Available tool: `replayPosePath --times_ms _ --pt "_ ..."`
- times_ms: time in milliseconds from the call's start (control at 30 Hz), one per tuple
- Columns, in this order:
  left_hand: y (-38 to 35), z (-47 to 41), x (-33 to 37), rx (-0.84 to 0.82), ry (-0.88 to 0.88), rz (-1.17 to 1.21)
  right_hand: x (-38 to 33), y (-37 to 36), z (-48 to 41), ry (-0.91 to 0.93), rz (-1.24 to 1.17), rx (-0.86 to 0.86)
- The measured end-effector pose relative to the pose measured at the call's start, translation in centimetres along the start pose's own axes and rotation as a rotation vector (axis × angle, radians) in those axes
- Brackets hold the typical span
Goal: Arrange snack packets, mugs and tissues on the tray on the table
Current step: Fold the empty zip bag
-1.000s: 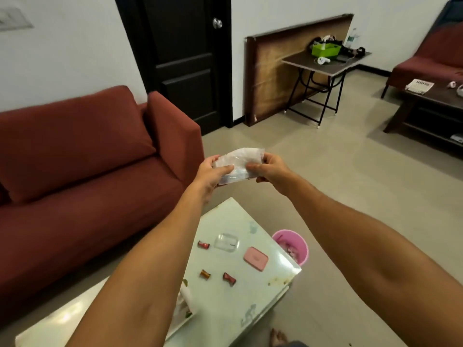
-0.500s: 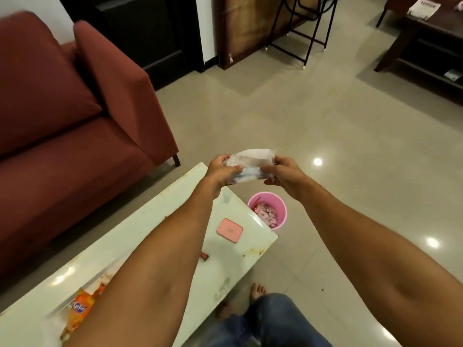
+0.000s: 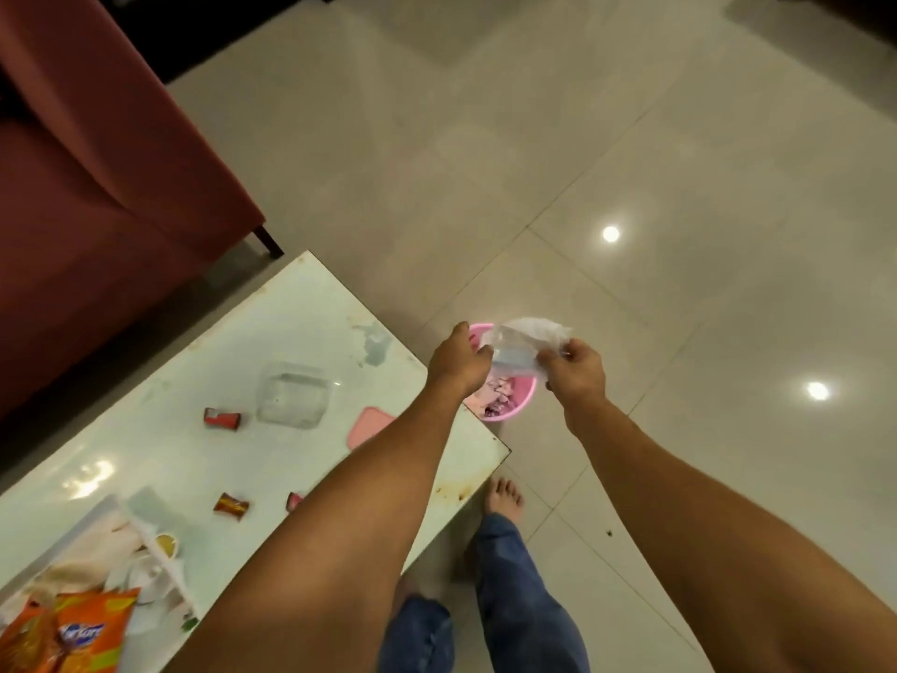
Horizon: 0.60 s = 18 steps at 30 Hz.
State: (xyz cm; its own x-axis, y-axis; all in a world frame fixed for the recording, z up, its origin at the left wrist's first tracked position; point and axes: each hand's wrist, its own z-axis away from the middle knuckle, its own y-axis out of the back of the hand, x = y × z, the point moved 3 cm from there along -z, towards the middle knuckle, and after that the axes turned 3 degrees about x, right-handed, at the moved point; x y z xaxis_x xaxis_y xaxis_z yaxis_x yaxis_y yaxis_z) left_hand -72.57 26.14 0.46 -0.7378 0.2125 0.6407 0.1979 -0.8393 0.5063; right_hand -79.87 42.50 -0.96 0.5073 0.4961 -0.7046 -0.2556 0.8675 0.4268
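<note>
The surface [image 3: 233, 459] is glossy and pale, with rusty stains at the corner nearest the pink plastic bin [image 3: 522, 398]. On it, a clear plastic box [image 3: 291, 393], foil-wrapped sweets [image 3: 222, 419] and a shiny orange snack packet [image 3: 80, 633]. Above the bin, a thin crinkled tissue pack [image 3: 524, 344]. Floor tiles [image 3: 631, 162] are polished; the sofa [image 3: 97, 187] is matt cloth.

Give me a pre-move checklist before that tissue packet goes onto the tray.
1. Both hands on the packet: ok. Left hand and right hand pinch the clear plastic tissue packet.
2. Packet over the tray: not ok. It hangs above the round pink plastic bin on the floor.
3. White rectangular tray within view: ok, on the glossy white table.
4. Free space in tray: cannot tell; the orange snack packet and white items fill the visible part.
5. Packet sealed: cannot tell.
</note>
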Motion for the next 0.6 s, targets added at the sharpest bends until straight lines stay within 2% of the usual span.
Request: replayPosePath --times_ms 167,300,500,600 --pt "-3.5 -5.8 -1.5 -0.017 0.025 -0.062 6.6 -2.2 -6.8 -0.058 0.184 0.044" --pt "-4.7 -9.6 -3.2 0.026 0.067 -0.051 10.3 -4.6 -10.5 -0.092 0.317 0.010" --pt "-6.4 -13.0 -5.1 0.063 0.027 -0.110 12.1 -9.8 -14.4 -0.091 0.419 -0.112" --pt "-6.5 -13.6 -5.8 0.106 0.007 -0.132 12.3 -10.6 -15.1 -0.076 0.461 -0.052"
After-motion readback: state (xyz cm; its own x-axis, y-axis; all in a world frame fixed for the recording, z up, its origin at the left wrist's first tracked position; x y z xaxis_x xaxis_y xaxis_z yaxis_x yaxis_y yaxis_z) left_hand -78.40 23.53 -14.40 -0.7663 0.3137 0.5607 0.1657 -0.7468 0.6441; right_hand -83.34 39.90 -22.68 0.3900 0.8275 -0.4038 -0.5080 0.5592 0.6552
